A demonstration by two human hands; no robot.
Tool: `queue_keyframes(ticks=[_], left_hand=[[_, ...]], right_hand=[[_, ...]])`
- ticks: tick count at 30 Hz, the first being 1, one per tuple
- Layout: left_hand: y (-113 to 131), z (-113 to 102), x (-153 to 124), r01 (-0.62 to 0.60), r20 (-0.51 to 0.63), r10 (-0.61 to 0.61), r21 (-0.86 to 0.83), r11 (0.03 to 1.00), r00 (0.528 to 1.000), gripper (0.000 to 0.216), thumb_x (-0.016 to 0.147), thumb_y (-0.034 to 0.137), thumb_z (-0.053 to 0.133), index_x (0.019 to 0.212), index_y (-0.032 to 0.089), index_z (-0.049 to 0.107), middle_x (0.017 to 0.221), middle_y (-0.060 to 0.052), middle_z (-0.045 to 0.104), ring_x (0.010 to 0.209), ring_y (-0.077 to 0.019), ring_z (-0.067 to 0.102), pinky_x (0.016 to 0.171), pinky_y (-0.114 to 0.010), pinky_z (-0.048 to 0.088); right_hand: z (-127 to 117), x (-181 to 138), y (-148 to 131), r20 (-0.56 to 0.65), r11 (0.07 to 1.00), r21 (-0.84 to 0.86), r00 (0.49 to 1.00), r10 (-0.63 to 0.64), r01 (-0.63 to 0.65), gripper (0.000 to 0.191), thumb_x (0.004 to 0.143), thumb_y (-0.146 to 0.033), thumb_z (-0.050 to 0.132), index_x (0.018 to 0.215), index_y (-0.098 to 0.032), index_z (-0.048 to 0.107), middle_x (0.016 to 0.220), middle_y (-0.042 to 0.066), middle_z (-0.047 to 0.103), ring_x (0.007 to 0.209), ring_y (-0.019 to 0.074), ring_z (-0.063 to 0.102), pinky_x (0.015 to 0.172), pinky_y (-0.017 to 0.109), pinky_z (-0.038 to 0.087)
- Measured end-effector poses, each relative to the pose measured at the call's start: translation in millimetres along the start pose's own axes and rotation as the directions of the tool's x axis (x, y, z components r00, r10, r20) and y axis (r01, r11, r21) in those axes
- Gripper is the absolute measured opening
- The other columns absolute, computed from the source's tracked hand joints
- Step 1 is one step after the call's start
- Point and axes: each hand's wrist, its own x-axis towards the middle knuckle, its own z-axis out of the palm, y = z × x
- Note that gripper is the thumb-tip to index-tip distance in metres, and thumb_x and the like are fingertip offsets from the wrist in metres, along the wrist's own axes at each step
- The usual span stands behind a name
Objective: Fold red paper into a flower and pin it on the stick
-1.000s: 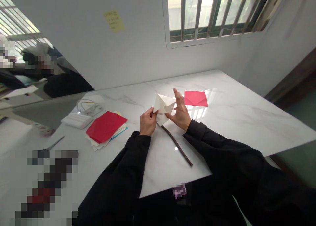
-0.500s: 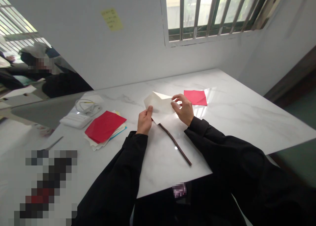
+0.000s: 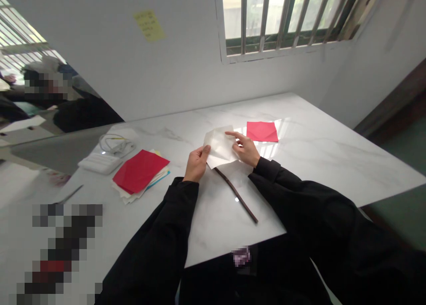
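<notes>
One left hand: pinching the paper.
Right hand: index outstretched over it (grip? I can't tell).
Paper: between both, near the stick; may tear if I tug unevenly.

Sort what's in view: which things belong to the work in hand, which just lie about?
In use:
white paper, in left hand, right hand at it

Apparently lying about:
dark stick
loose red sheet
paper stack
white box, cable

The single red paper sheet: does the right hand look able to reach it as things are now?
Probably yes: the single red paper sheet lies just beyond the right hand, with nothing visible between, though this hand is at the creased white paper.
</notes>
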Motion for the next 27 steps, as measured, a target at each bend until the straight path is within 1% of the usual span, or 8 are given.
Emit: queue_keyframes(ticks=[4, 6, 9, 13, 16, 19, 22, 27], left_hand=[[3, -2, 1, -0.063, -0.098, 0.061, -0.014, 0.998, 0.993, 0.065, 0.077, 0.041, 0.083, 0.134, 0.021, 0.057, 0.093, -0.005, 0.073, 0.075, -0.0198, 0.07, 0.066, -0.029, 0.056], [6, -1, -1, -0.132, -0.13, 0.132, 0.009, 0.991, 0.983, 0.073, 0.077, 0.027, 0.08, 0.143, 0.027, 0.05, 0.111, -0.008, 0.072, 0.091, -0.0216, 0.073, 0.073, -0.03, 0.059], [13, 2, -4, -0.221, -0.134, 0.226, 0.049, 0.974, 0.965, 0.061, 0.076, 0.019, 0.076, 0.135, 0.029, 0.06, 0.132, -0.009, 0.067, 0.113, -0.0244, 0.069, 0.08, -0.029, 0.06], [19, 4, -8, -0.194, -0.071, 0.195, 0.024, 0.981, 0.978, 0.036, 0.078, 0.022, 0.076, 0.114, 0.021, 0.074, 0.146, -0.011, 0.062, 0.109, -0.0237, 0.07, 0.086, -0.03, 0.058], [22, 6, -11, -0.187, -0.03, 0.186, -0.023, 0.982, 0.982, 0.057, 0.075, 0.021, 0.08, 0.131, 0.025, 0.072, 0.157, -0.011, 0.056, 0.106, -0.0227, 0.071, 0.088, -0.03, 0.057], [24, 7, -13, -0.191, 0.031, 0.193, -0.052, 0.98, 0.981, 0.086, 0.074, 0.02, 0.083, 0.155, 0.034, 0.056, 0.169, -0.011, 0.043, 0.105, -0.0224, 0.071, 0.085, -0.029, 0.058], [24, 6, -14, -0.163, 0.093, 0.166, -0.042, 0.986, 0.982, 0.087, 0.076, 0.023, 0.082, 0.158, 0.032, 0.053, 0.165, -0.013, 0.049, 0.093, -0.0184, 0.071, 0.077, -0.026, 0.057], [21, 2, -12, -0.027, 0.15, 0.025, 0.011, 1.0, 0.988, 0.057, 0.077, 0.034, 0.084, 0.132, 0.018, 0.077, 0.12, -0.013, 0.078, 0.072, -0.0153, 0.067, 0.068, -0.026, 0.054]], right_hand=[[0, 5, 7, -0.088, 0.992, 0.107, 0.993, 0.081, -0.072, 0.056, 0.079, -0.012, 0.055, 0.129, -0.024, 0.076, 0.125, 0.005, 0.077, 0.113, 0.0223, 0.07, 0.089, 0.032, 0.06], [1, 6, 8, -0.127, 0.985, 0.132, 0.984, 0.127, -0.11, 0.052, 0.079, -0.014, 0.055, 0.125, -0.022, 0.077, 0.119, 0.006, 0.079, 0.118, 0.0237, 0.069, 0.091, 0.034, 0.06], [1, 7, 9, -0.152, 0.974, 0.163, 0.971, 0.183, -0.158, 0.049, 0.079, -0.015, 0.055, 0.121, -0.021, 0.078, 0.118, 0.007, 0.079, 0.119, 0.0251, 0.07, 0.094, 0.037, 0.06], [0, 6, 9, -0.204, 0.958, 0.226, 0.953, 0.225, -0.177, 0.045, 0.078, -0.018, 0.056, 0.117, -0.021, 0.079, 0.119, 0.007, 0.079, 0.119, 0.0257, 0.07, 0.095, 0.039, 0.059], [-1, 7, 9, -0.242, 0.948, 0.258, 0.937, 0.251, -0.187, 0.045, 0.078, -0.02, 0.056, 0.116, -0.02, 0.079, 0.116, 0.009, 0.078, 0.114, 0.025, 0.07, 0.092, 0.038, 0.059], [-2, 7, 11, -0.276, 0.948, 0.265, 0.928, 0.25, -0.176, 0.041, 0.08, -0.023, 0.056, 0.115, -0.018, 0.078, 0.113, 0.009, 0.078, 0.11, 0.024, 0.07, 0.092, 0.037, 0.058], [-2, 7, 11, -0.3, 0.954, 0.26, 0.927, 0.225, -0.148, 0.037, 0.084, -0.028, 0.057, 0.113, -0.017, 0.077, 0.113, 0.011, 0.078, 0.108, 0.0232, 0.07, 0.094, 0.037, 0.057], [-1, 5, 7, -0.312, 0.955, 0.252, 0.922, 0.231, -0.155, 0.036, 0.086, -0.032, 0.057, 0.111, -0.017, 0.079, 0.105, 0.008, 0.077, 0.093, 0.0205, 0.068, 0.084, 0.033, 0.057]])
